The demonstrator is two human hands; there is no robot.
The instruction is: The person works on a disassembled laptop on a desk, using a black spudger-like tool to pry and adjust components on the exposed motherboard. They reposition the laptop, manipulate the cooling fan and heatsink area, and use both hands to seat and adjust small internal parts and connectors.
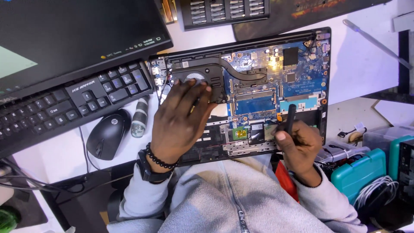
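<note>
An opened laptop point(321, 77) lies bottom-up on the white desk, its blue circuit board point(297, 73), black cooling fan point(202, 74) and copper-dark heat pipe exposed. My left hand point(179, 121) rests flat on the laptop's left part, fingertips touching the fan housing. It wears a black watch and a bead bracelet. My right hand point(299, 144) grips a slim black tool point(290, 118), held upright over the lower right corner of the laptop's inside. The tool's tip is hidden by my fingers.
A black keyboard point(64, 103) and a monitor point(77, 34) sit at the left, with a black mouse point(107, 133) and a small cylinder point(139, 117) beside them. A screwdriver bit case point(224, 12) lies at the top. Teal boxes point(360, 172) and white cables point(375, 185) crowd the right.
</note>
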